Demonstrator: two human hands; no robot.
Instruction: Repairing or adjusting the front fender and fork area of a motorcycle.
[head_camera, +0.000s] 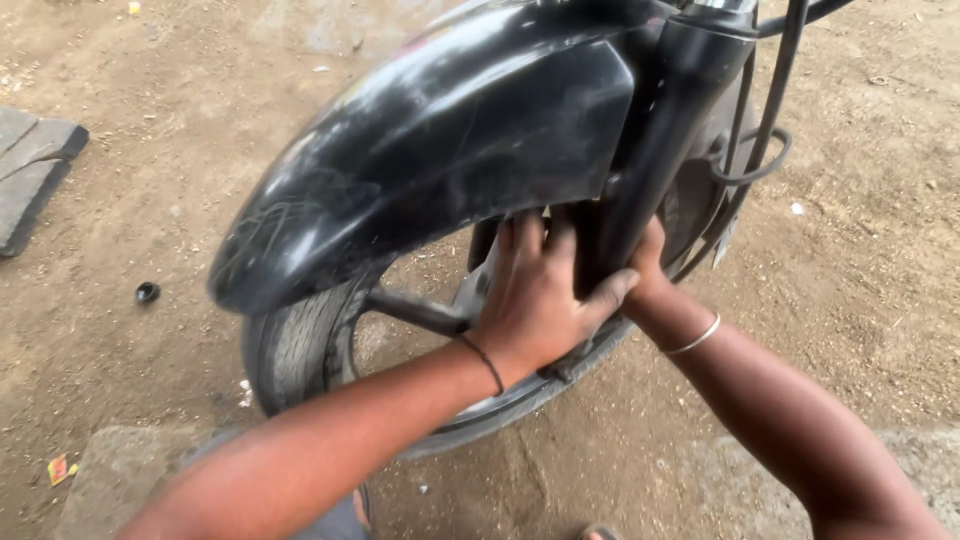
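A motorcycle front wheel (300, 345) stands on bare dirt ground (150, 200), with a glossy black mudguard (430, 150) arching over the tyre and a black fork leg (650, 150) running down at the right of it. The left hand (535, 295) reaches in from the lower left and lies flat against the wheel just under the mudguard's lower edge, its fingers (528, 235) stretched upward and close together, their tips hidden behind the guard, while the thumb presses against the lower part of the fork leg; a thin dark band (483, 362) circles that wrist. The right hand (648, 270) comes from the lower right and goes behind the same fork leg, so most of it is hidden; whether its fingers clasp the leg or merely touch it cannot be told. A silver bangle (695, 337) sits on the right wrist. Black cables (765, 120) hang down beside the fork at the upper right, one looping out to the side. A dark spoke (415, 312) of the wheel shows between the tyre and the left hand. On the ground well apart from the wheel lie a small black cap (147, 292) to the left and a grey flat slab (30, 170) at the left edge.
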